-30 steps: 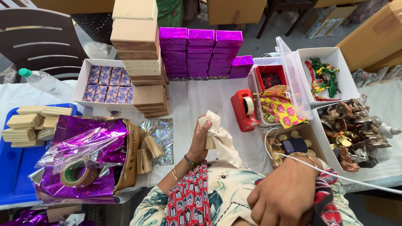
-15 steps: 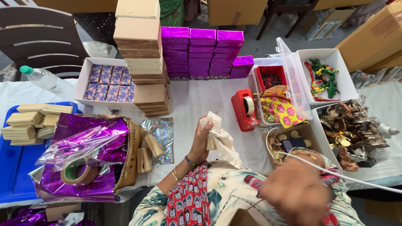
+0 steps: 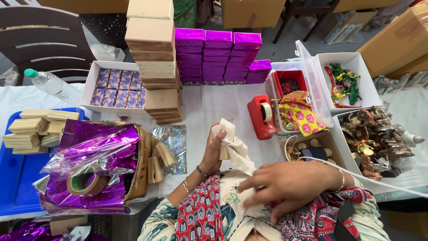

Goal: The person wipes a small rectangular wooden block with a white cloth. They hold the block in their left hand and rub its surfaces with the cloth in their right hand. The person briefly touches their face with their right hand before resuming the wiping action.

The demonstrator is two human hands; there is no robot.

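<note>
Your left hand (image 3: 213,149) is raised over the white tabletop (image 3: 214,105), fingers curled shut around a cream cloth pouch (image 3: 229,143); the pouch's gathered top stands above your thumb and its loose end hangs down to the right, toward your lap. A pale wooden piece seems to sit inside the grip, though it is mostly hidden. Your right hand (image 3: 290,183) lies lower and nearer to you, just beside the pouch's trailing end, fingers spread flat and pressed against the printed fabric on your lap; it holds nothing. Whether its fingertips touch the pouch cloth cannot be told. Left of your left hand lie small wooden pieces (image 3: 158,163) on a glittery clear bag (image 3: 176,143), and beyond them crumpled purple foil (image 3: 96,147) with a tape roll (image 3: 84,180) on top. Right of the pouch stands a red tape dispenser (image 3: 261,116). Behind, well apart, are stacked tan boxes (image 3: 154,58) and purple boxes (image 3: 218,56). A white cable (image 3: 379,180) runs across your right wrist.
</note>
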